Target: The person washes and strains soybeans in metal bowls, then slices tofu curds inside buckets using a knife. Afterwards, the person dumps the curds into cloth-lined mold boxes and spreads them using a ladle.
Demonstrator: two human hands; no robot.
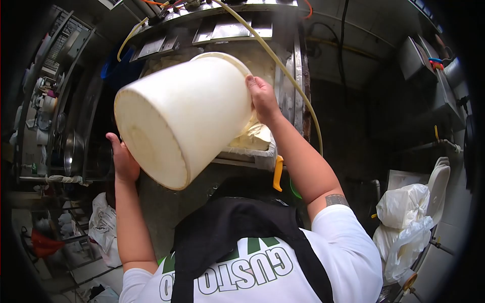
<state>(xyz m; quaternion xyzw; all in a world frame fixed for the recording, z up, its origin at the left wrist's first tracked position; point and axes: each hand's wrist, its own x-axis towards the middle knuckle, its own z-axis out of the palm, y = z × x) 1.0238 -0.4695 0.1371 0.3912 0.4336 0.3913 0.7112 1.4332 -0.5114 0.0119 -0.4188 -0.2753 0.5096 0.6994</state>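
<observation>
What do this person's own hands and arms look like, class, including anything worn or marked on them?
The left hand and right hand wear no visible gloves. Both forearms are uncovered below short white sleeves. Near the right sleeve's edge, a dark patterned patch shows, probably a tattoo. I see no watch or bracelet.

A blue container (pixel 113 70) sits at ten o'clock, a metal bowl (pixel 74 151) at nine. At eight, a white plastic bag (pixel 103 227) shows near a red object (pixel 44 244). Pale bags (pixel 404 207) bulge at four; a yellowish hose (pixel 314 115) curves from twelve towards three.
</observation>
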